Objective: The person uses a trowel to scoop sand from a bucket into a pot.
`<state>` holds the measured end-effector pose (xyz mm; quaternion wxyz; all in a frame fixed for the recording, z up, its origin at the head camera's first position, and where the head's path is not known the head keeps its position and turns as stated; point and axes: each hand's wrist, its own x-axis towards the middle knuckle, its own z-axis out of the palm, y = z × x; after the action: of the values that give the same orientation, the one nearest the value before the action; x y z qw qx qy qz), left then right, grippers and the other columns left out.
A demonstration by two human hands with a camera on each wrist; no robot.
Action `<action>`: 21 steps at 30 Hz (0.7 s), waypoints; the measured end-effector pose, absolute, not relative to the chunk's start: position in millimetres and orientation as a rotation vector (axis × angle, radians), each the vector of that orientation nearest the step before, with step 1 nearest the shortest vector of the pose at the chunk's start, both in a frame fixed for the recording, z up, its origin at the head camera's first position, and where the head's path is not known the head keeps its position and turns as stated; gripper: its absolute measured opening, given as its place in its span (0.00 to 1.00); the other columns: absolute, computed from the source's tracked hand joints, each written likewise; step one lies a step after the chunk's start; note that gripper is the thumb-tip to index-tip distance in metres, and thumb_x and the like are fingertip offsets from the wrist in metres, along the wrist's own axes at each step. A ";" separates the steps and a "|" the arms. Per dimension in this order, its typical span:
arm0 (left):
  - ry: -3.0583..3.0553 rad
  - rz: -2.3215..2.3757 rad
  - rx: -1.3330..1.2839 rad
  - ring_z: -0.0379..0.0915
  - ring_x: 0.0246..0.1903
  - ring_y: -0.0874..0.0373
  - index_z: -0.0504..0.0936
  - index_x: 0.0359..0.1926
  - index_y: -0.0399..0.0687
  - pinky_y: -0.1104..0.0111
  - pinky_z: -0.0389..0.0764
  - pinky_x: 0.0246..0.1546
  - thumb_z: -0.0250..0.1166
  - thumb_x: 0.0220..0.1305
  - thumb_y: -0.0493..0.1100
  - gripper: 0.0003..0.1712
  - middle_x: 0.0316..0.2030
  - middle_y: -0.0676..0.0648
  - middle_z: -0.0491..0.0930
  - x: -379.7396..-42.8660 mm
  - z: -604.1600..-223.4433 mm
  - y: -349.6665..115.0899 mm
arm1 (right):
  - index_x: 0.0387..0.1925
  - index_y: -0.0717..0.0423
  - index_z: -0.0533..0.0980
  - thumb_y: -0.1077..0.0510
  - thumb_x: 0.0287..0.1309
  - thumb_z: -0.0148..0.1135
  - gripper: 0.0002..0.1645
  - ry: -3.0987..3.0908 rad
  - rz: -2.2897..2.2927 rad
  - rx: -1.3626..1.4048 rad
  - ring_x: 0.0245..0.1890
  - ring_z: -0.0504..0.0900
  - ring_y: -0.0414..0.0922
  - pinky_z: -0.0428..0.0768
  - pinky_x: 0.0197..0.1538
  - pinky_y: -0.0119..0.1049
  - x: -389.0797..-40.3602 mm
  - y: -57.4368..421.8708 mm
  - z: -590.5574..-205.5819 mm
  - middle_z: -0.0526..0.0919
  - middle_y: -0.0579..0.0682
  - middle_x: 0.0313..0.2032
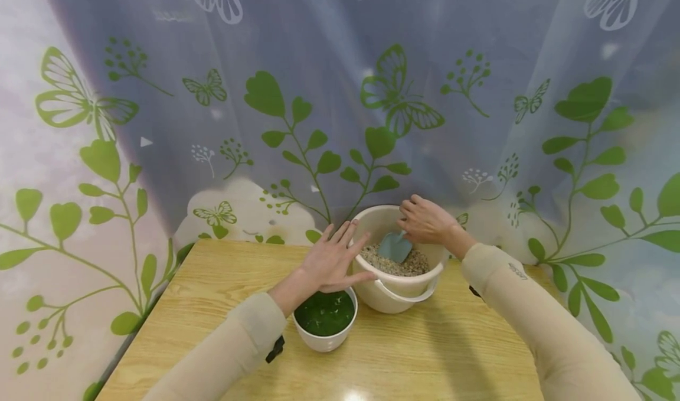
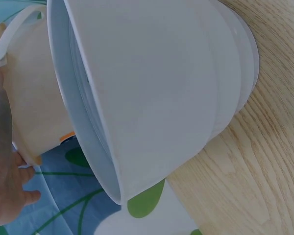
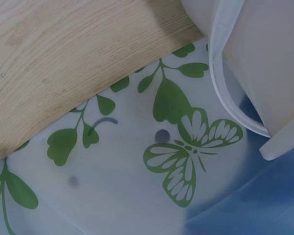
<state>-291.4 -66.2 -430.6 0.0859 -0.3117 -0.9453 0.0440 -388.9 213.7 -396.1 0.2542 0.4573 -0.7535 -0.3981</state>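
Observation:
My right hand [image 1: 427, 219] reaches into the white bucket [image 1: 390, 297] from the right and holds a small blue-grey shovel [image 1: 395, 247]. The shovel's blade points down over a coarse tan and brown granular mix [image 1: 417, 265] in the bucket; its handle is hidden in the hand. At the bucket's left rim is my left hand [image 1: 332, 259], its fingers spread and straight, above the back edge of a smaller white pot [image 1: 325, 343]. Dark green with pale flecks shows inside the pot. In the left wrist view the left hand [image 2: 2, 152] lies against the bucket [image 2: 36, 93].
The bucket's white handle [image 1: 411, 297] hangs down at its front. Both containers stand on a light wood table [image 1: 228, 289]. A blue and white curtain [image 1: 329, 123] with green leaves and butterflies rises right behind the bucket.

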 end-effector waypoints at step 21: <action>-2.815 0.113 -0.931 0.52 0.83 0.43 0.51 0.86 0.59 0.43 0.59 0.83 0.42 0.70 0.83 0.55 0.85 0.38 0.49 -290.6 -430.9 -65.7 | 0.44 0.43 0.86 0.22 0.65 0.57 0.33 -2.155 -1.072 1.327 0.47 0.84 0.46 0.81 0.49 0.42 -377.5 202.3 -399.6 0.90 0.47 0.44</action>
<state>-290.6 -65.7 -430.9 0.0870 -0.3126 -0.9451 0.0378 -377.5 202.3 -399.6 0.1953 0.4735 -0.7690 -0.3824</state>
